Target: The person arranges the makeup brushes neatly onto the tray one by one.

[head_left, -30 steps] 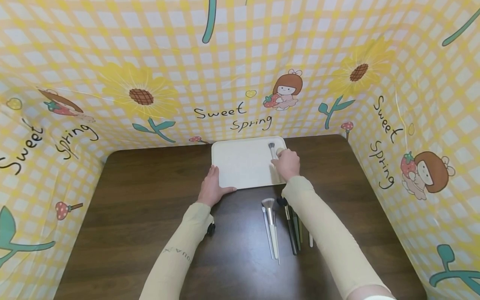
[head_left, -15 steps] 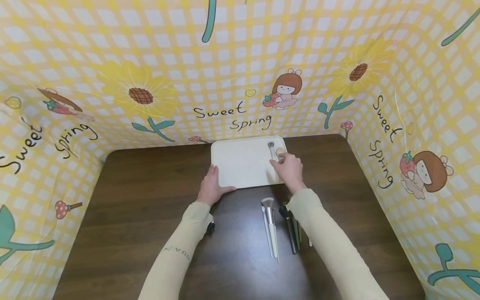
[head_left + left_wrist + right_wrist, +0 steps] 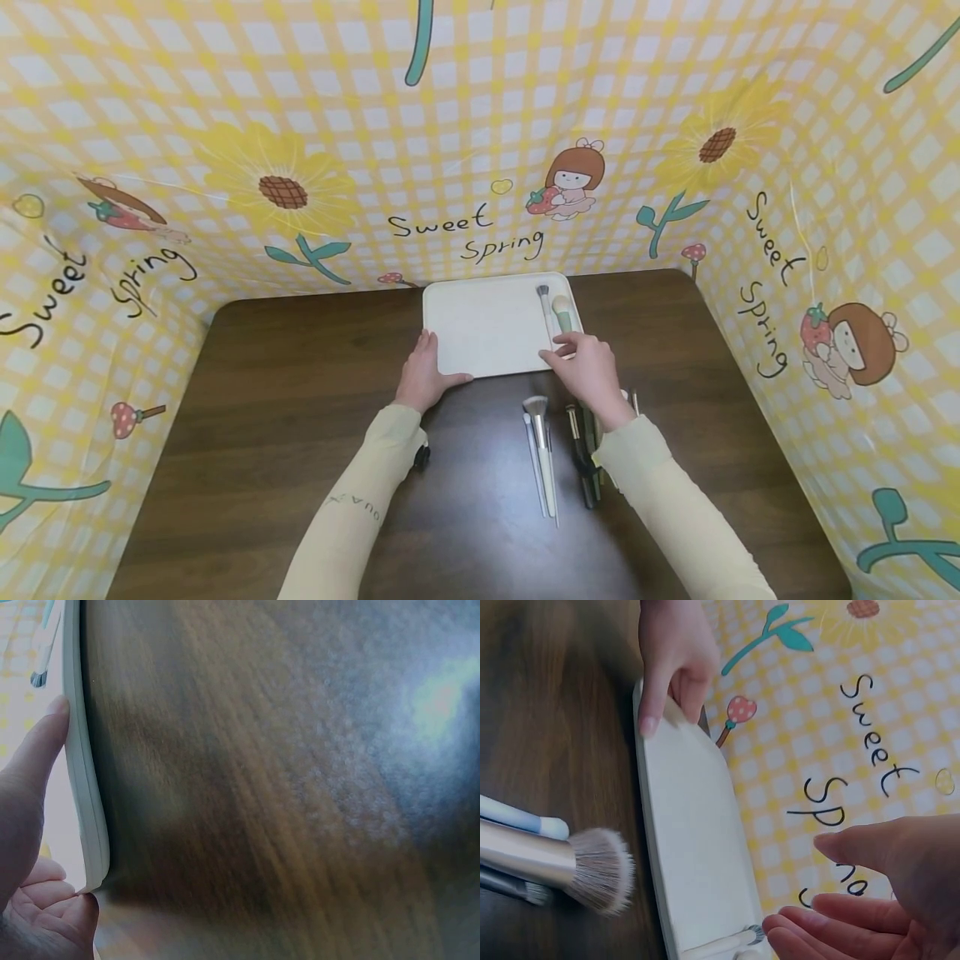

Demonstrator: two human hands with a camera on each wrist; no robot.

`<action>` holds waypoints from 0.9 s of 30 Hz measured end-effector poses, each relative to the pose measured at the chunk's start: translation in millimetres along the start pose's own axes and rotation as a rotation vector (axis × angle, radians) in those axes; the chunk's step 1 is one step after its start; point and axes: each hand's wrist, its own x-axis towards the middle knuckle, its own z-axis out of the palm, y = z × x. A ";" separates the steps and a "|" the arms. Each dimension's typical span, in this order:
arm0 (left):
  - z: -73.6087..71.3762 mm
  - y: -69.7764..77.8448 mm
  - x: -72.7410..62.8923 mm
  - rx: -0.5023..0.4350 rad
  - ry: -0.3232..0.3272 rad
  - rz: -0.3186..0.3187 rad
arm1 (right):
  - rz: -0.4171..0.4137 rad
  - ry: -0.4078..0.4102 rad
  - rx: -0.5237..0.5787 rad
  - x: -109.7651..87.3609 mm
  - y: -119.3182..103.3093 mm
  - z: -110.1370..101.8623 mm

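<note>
A white rectangular tray (image 3: 487, 325) lies at the back of the table. My left hand (image 3: 422, 375) grips its front left corner, thumb along the front rim and fingers around the side. Two makeup brushes lie side by side in the tray's right end: a slim one with grey bristles (image 3: 544, 302) and a green-handled one with a pale, rounded head (image 3: 560, 308). Over the tray's front right corner is my right hand (image 3: 588, 371), hiding the lower handles. In the right wrist view that hand's thumb and fingers (image 3: 840, 922) stand apart with nothing between them.
In front of the tray, on the dark wooden table (image 3: 300, 450), lies a group of brushes including a fluffy-headed one (image 3: 542, 450). Several dark-handled brushes (image 3: 579, 458) lie right of it, partly under the right sleeve. A yellow checked cloth (image 3: 450, 150) walls the table's back and sides.
My right hand has drawn back toward the front right corner of the tray, uncovering the green-handled brush. The left hand and the tray have stayed put.
</note>
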 end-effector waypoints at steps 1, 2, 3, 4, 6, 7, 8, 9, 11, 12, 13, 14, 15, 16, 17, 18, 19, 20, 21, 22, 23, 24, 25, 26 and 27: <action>-0.1 0.0 0.0 0.001 0.000 0.000 | -0.002 -0.009 0.002 -3.1 -0.5 -1.0; -0.2 0.1 -0.1 0.003 -0.001 0.000 | -0.006 -0.019 0.006 -6.3 -0.8 -2.0; -0.3 0.0 -0.1 0.004 -0.002 0.000 | -0.007 -0.030 0.009 -9.4 -1.1 -2.8; -0.4 -0.1 -0.2 0.004 -0.002 -0.001 | -0.004 -0.041 0.013 -12.4 -1.5 -3.5; -0.5 -0.2 -0.4 0.005 -0.004 -0.003 | 0.005 -0.067 0.021 -18.3 -2.8 -4.7; -0.5 -0.2 -0.4 0.004 -0.004 -0.003 | 0.008 -0.079 0.024 -21.3 -3.6 -5.2; -0.3 -0.3 -0.5 0.004 -0.004 -0.003 | 0.010 -0.089 0.027 -24.0 -4.2 -5.5; -0.1 -0.5 -0.5 0.004 -0.004 -0.003 | 0.018 -0.099 0.028 -26.7 -5.0 -5.7; 0.7 -0.9 -0.6 0.005 -0.004 -0.001 | 0.028 -0.119 0.028 -32.1 -6.2 -5.3; 1.1 -1.2 -0.5 0.006 -0.004 -0.002 | 0.033 -0.129 0.029 -35.1 -6.8 -5.0; 1.4 -1.4 -0.4 0.006 -0.004 -0.002 | 0.034 -0.136 0.024 -37.7 -6.6 -4.1; 1.7 -1.8 -0.4 0.006 -0.005 -0.003 | 0.037 -0.145 0.022 -40.3 -6.4 -3.0; 1.9 -1.9 -0.4 0.005 -0.005 -0.004 | 0.039 -0.154 0.018 -42.9 -6.0 -1.5; 2.0 -2.0 -0.4 0.006 -0.005 -0.005 | 0.035 -0.162 0.012 -45.2 -5.3 0.4; 2.0 -2.1 -0.2 0.004 -0.005 -0.006 | 0.035 -0.169 0.008 -47.5 -4.4 2.3; 2.0 -2.2 -0.1 0.004 -0.004 -0.005 | 0.033 -0.176 0.004 -49.6 -3.3 4.4; 2.1 -2.3 -0.1 0.003 -0.003 -0.004 | 0.030 -0.184 0.003 -51.7 -2.3 6.5; 2.1 -2.6 0.0 0.003 -0.002 -0.003 | 0.027 -0.191 0.000 -53.7 -1.1 8.6; 2.2 -2.7 0.2 0.002 -0.002 -0.003 | 0.028 -0.200 -0.005 -55.6 0.2 10.5; 2.4 -2.9 0.4 0.002 -0.002 -0.003 | 0.032 -0.211 -0.008 -57.8 1.6 12.5; 2.7 -3.2 0.6 0.002 -0.002 -0.001 | 0.033 -0.219 -0.015 -59.9 3.2 14.3; 2.9 -3.5 0.8 0.002 -0.001 0.001 | 0.031 -0.227 -0.024 -62.0 5.2 16.2; 3.0 -3.8 1.0 0.002 -0.001 0.002 | 0.029 -0.235 -0.031 -64.1 6.8 17.8; 3.2 -4.0 1.2 0.001 -0.001 0.002 | 0.028 -0.244 -0.043 -66.2 9.3 19.7; 3.2 -4.1 1.4 0.001 -0.002 0.000 | 0.020 -0.252 -0.053 -68.3 11.6 21.6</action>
